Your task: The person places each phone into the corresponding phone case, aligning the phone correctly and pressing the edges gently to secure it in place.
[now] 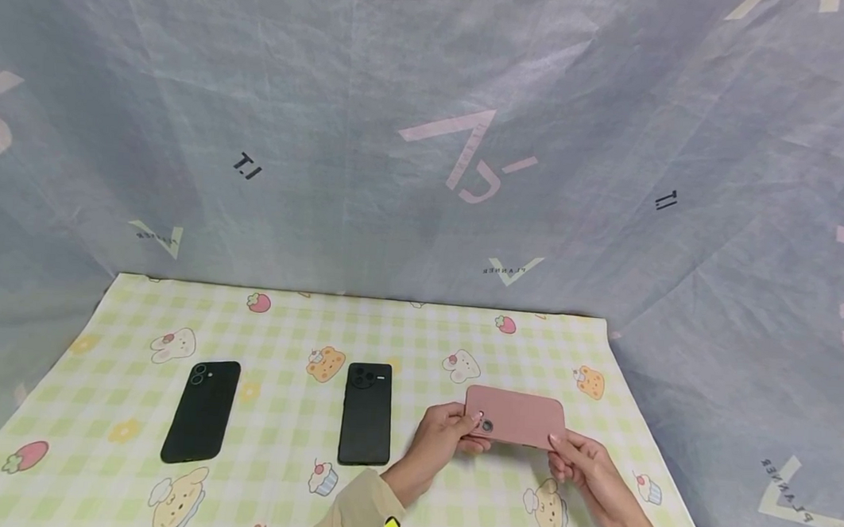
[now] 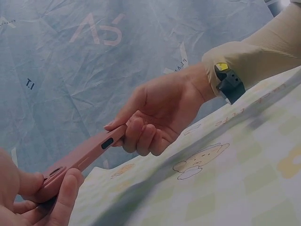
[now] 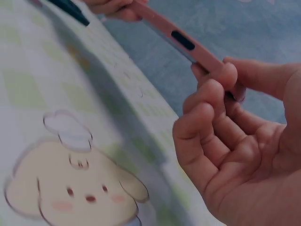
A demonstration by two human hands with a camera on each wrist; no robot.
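Observation:
A pink phone, its back and camera lenses facing up, is held sideways above the table by both hands. At its camera end, my left hand grips the corner, thumb beside the lenses. The other end is pinched by my right hand between thumb and curled fingers. In the left wrist view the long edge of the pink phone shows, with a dark oval cutout. The right wrist view shows that same edge close to my right hand. The phone's screen side is mostly hidden.
Left of my hands a black phone lies camera side up. Farther left lies another dark phone, slightly slanted. A checked cloth with cartoon prints covers the table. Grey printed curtains hang behind and at the sides.

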